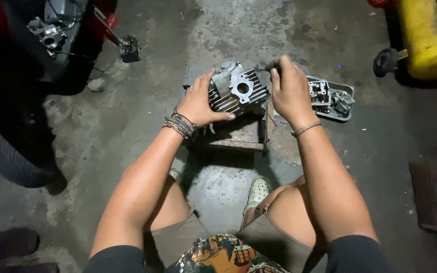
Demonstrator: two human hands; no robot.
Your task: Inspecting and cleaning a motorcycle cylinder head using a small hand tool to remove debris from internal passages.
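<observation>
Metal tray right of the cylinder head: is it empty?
No. The metal tray holds small metal engine parts, and it lies on the concrete floor just beyond the right hand.

The grey finned metal cylinder head [238,92] looks like cast aluminium, dull and matt, with a rough grimy skin. It sits on a worn brown wooden block [238,135], scuffed and dry. The shallow grey metal tray [349,91] holds small dull metal parts. The grey concrete floor [127,126] is rough, stained and patchy. The yellow painted tank [431,40] shows a smooth, slightly glossy coat. The cream perforated sandal [258,191] looks like soft matt plastic.
</observation>
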